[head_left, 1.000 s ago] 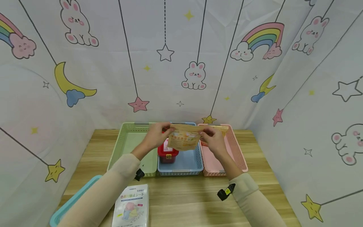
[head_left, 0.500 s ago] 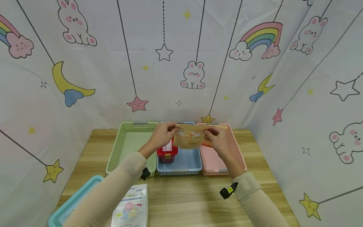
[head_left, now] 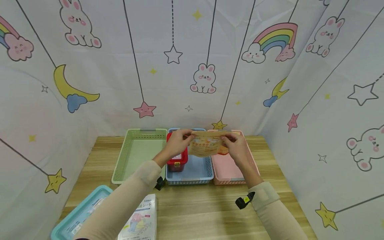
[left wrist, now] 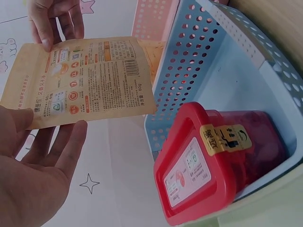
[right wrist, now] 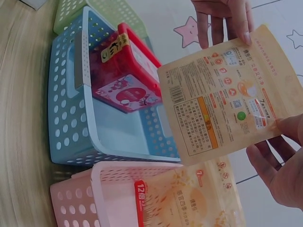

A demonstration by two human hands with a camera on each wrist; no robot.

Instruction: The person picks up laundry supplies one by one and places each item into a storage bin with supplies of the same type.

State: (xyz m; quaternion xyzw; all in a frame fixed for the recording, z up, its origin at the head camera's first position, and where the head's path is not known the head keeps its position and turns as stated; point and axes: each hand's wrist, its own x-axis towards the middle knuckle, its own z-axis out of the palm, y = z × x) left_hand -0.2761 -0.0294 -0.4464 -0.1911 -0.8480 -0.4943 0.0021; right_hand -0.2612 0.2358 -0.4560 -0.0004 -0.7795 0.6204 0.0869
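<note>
A tan printed pouch (head_left: 205, 144) is stretched between both hands above the blue basket (head_left: 198, 173). My left hand (head_left: 177, 143) pinches its left top corner, thumb in front. The right hand (head_left: 237, 146) pinches the opposite top corner. Small printed text and a barcode show on the pouch (left wrist: 94, 80) in the left wrist view. Below it, a red lidded box (head_left: 177, 164) sits at the left side of the blue basket. In the pink basket (right wrist: 118, 194) lies another tan pouch (right wrist: 184, 198) with a red band, partly hidden from the head view.
A green basket (head_left: 141, 160) stands left of the blue one. Nearer the person, a white package (head_left: 141, 216) with Japanese print lies on the wooden table (head_left: 198, 213). A turquoise tray (head_left: 64, 218) is at the front left, partly behind the left sleeve. A patterned curtain (head_left: 120, 66) hangs behind.
Both hands have shifted a little to the right with the pouch, which now reaches over toward the pink basket. More of the red box and the turquoise tray shows.
</note>
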